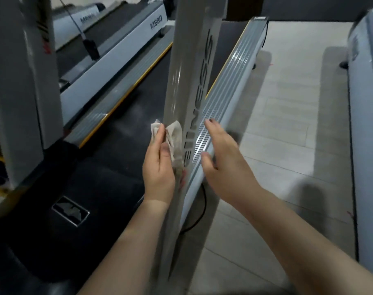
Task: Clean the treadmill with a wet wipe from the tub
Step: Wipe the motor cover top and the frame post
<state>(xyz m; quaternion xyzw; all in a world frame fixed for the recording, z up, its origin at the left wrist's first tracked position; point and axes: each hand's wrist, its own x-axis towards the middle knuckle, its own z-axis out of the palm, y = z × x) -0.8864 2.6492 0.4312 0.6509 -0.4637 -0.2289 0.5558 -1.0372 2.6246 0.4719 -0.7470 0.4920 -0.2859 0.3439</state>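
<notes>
A grey upright post point(189, 81) of the treadmill, lettered in black, runs down the middle of the view. My left hand point(159, 167) presses a crumpled, greyish wet wipe point(173, 137) against the post's left face, with the fingers straight along it and the wipe's top sticking out above the fingertips. My right hand point(223, 158) hovers on the right of the post, fingers straight and spread, holding nothing, over the ribbed grey side rail point(230, 81). The black running belt point(126, 128) lies left of the post. No tub is in view.
A second grey post point(21, 81) stands at the left. Another treadmill marked MS80 point(117, 45) sits behind it, and a third machine's white side point(366, 124) lines the right edge. Pale floor tiles point(287, 124) lie between. A black cable point(200, 211) loops under the rail.
</notes>
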